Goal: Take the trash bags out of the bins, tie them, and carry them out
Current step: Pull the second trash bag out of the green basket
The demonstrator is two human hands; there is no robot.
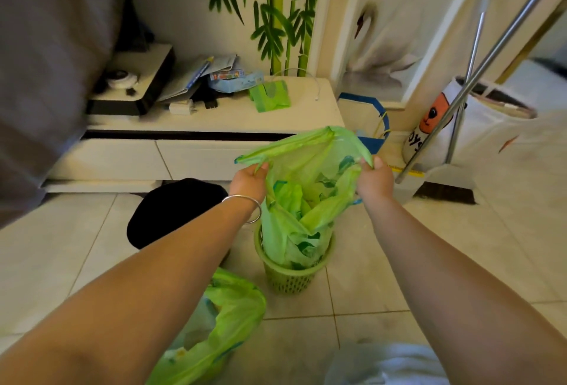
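Both hands are up over the little green bin [291, 274] on the tile floor, stretching the green trash bag [306, 188] open by its rim. Left hand [249, 180] has its fingers pinched on the left edge, right hand [375, 180] is clamped on the right edge. The bag's bottom half sits down inside the bin. A second green bag [214, 332] lies on the floor near left, just beside a black round thing [175, 209]
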